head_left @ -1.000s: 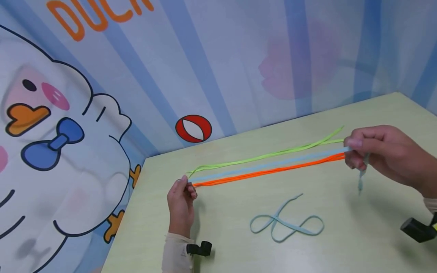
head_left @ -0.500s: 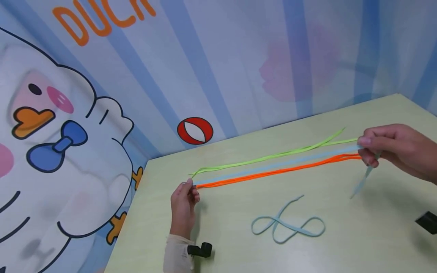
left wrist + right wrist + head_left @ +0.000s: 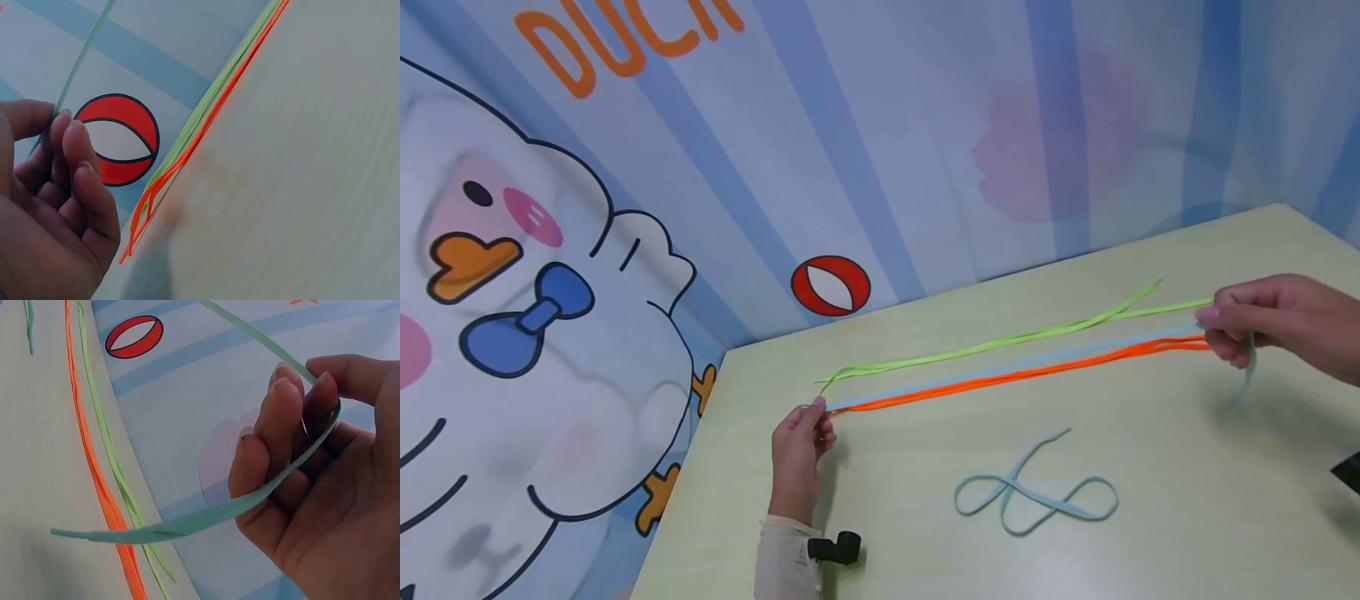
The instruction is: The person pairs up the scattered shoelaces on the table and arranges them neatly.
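Observation:
A light blue shoelace is stretched in the air between my two hands. My left hand pinches one end; in the left wrist view the lace runs up from between thumb and fingers. At the other side my right hand pinches it between thumb and index finger, and a loose tail hangs past the palm. Beneath the taut lace, green laces and orange laces lie side by side on the table, apart from both hands. Another light blue shoelace lies looped nearer me.
The pale wooden table meets a printed curtain along its back edge. A duck figure covers the left side of the backdrop. A black wrist camera sits on my left sleeve.
My right hand has moved to the right, and the blue shoelace's tail swings below it. The left hand has barely shifted. The laces on the table stay in place.

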Demonstrator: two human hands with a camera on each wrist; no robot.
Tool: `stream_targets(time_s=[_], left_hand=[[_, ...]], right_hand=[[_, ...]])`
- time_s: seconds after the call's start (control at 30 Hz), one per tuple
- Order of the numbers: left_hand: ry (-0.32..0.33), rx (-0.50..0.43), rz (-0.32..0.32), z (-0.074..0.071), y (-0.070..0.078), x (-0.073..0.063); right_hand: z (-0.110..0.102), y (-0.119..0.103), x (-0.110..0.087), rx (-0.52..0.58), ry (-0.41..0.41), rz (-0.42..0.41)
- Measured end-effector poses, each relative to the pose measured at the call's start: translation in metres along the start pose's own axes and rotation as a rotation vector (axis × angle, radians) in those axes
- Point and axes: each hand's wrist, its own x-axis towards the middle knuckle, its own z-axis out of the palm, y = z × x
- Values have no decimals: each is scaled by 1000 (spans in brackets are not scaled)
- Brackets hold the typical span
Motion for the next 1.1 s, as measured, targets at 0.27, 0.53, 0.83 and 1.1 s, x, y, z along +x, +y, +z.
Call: stream_targets(time_s=[0.27, 0.53, 0.83, 1.1], left_hand=[[47, 184, 4, -7, -1, 3], [58, 247, 15, -10, -10, 6], [94, 272, 6, -15, -13, 6], [115, 351, -70, -18, -14, 9]], right_hand=[[-6, 8, 4, -94, -63, 76], [-9, 18, 6, -117, -137, 86], [-7, 28, 12, -211, -158, 139], [-1, 39, 14, -307, -181, 156]])
